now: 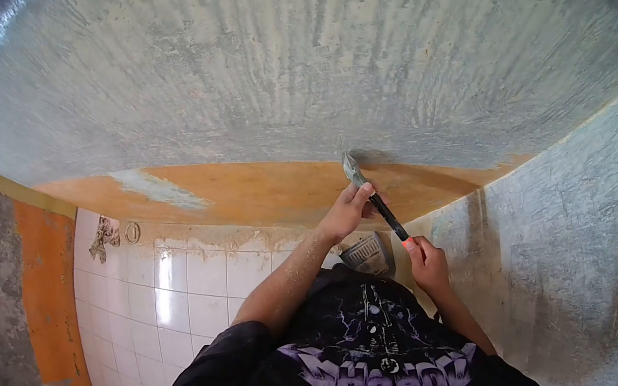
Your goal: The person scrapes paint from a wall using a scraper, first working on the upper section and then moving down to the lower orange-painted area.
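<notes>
A long scraper (388, 215) with a black handle and a grey metal head slants across my front, its head right at the lower edge of the scuffed grey coating on the wall (290, 75). My left hand (346, 213) is closed round it just below the head, and dust speckles that forearm. Lower down, my right hand (427, 261) grips the handle's end, where a bit of orange-red shows. Under the grey coating runs a bare orange band (244, 191), with a pale scraped patch (159, 191) toward the left.
A grey ribbed tray (367, 253) sits on the floor close to the wall, partly hidden by my body. Dust and debris (212, 245) line the edge of the white tiles (203, 289). Farther left lie a crumpled rag (103, 238) and a ring-shaped object (133, 233). Another wall (575, 240) closes the right side.
</notes>
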Tool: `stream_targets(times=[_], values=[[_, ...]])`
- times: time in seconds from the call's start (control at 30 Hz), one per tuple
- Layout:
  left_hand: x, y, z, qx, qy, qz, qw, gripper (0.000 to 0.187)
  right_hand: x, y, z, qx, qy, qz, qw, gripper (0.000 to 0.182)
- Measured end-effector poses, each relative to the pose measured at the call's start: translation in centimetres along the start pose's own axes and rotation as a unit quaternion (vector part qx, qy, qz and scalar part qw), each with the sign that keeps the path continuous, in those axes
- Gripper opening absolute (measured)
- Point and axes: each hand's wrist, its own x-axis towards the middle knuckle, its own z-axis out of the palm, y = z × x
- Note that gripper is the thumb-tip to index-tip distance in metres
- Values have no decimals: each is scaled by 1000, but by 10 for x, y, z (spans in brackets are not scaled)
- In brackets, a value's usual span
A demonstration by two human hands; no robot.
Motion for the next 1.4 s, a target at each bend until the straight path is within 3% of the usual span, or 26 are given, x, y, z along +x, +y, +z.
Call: stream_targets(times=[0.87,1.07,1.4], values=[[-6,-3,-16,22,19,7,1000,37,-12,-3,32,73,23,-8,997,29],[-8,7,-6,6,32,-4,999,40,-6,-12,12,57,9,42,997,31],[1,13,14,20,0,-30,999,39,-8,0,-11,33,13,38,999,32]])
